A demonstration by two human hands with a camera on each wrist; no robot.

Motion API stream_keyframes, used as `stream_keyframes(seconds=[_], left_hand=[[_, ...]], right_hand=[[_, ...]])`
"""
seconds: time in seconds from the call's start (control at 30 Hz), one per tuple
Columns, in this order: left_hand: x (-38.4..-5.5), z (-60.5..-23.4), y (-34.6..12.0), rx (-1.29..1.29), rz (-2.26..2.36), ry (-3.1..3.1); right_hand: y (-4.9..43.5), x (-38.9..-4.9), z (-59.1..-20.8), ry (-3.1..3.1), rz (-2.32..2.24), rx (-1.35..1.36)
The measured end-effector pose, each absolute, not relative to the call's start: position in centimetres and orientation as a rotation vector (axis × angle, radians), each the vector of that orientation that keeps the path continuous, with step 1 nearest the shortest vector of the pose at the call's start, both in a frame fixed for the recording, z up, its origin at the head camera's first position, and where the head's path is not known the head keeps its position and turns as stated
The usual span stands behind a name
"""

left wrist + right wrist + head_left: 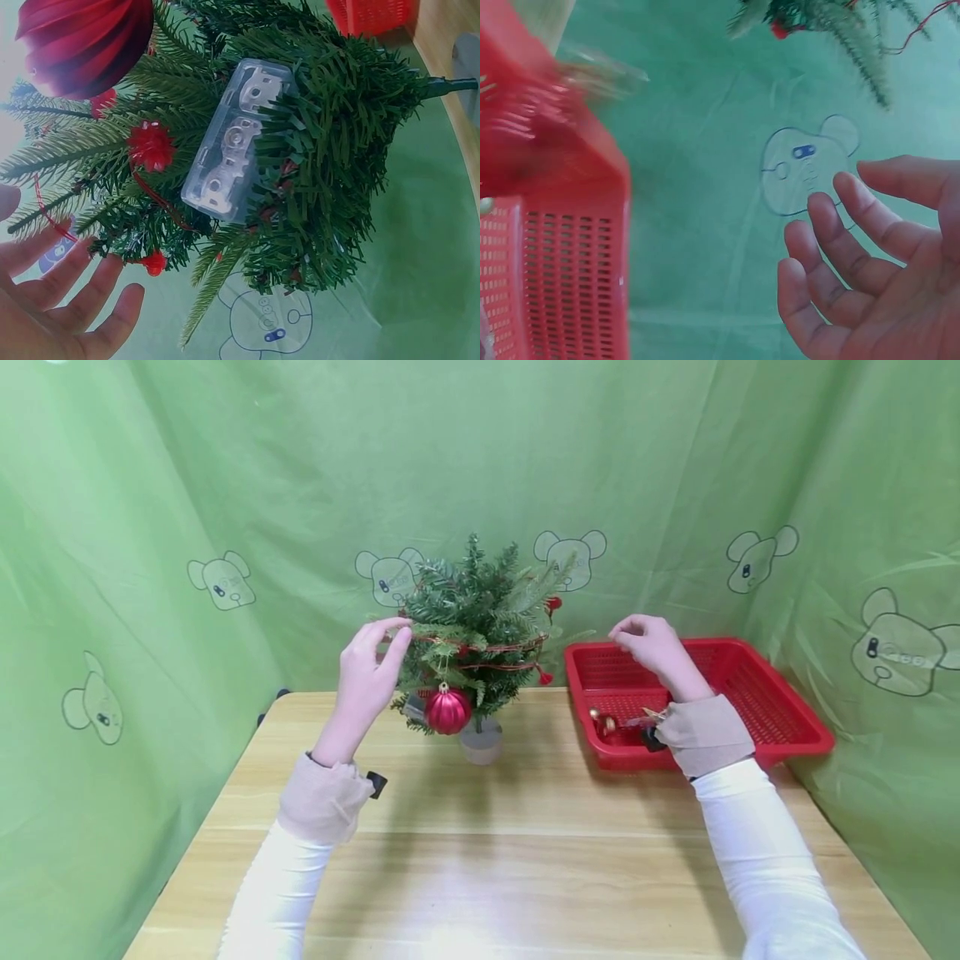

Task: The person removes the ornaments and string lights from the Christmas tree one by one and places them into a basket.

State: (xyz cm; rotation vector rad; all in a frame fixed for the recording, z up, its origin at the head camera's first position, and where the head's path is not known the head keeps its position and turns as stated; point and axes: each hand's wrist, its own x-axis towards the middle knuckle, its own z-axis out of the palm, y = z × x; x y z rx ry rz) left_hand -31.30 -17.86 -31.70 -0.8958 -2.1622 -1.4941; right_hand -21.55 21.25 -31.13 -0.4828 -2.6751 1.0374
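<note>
A small artificial Christmas tree (474,597) stands in a pale pot (482,745) on the table. A shiny red ribbed ball ornament (447,710) hangs at its front left, and a thin red string with red tufts (545,677) loops around the branches. My left hand (366,672) is at the tree's left side, fingers loosely spread beside a branch tip in the left wrist view; whether they touch it I cannot tell. A clear plastic battery box (236,139) sits among the needles. My right hand (654,647) hovers over the red basket (795,748), fingers relaxed, holding nothing.
Small gold ornaments (606,723) lie in the basket, partly hidden by the right wrist. The wooden table (465,860) extends in front of the tree. Green curtain (450,443) with printed bear heads surrounds the table at the back and sides.
</note>
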Motion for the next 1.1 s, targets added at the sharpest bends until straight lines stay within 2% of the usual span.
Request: stream_keyframes(seconds=[0.63,1.1], left_hand=[[-32.1,-30.4,-18.7,-0.792,-1.569,-2.025],[-35.7,-29.6,-19.2,-0.644,-1.644,-2.222]], right_hand=[[16.7,-19.7,-28.3,-2.280,1.082,-0.293],[12.3,-19.6,-26.2,-2.152,1.033,-0.194]])
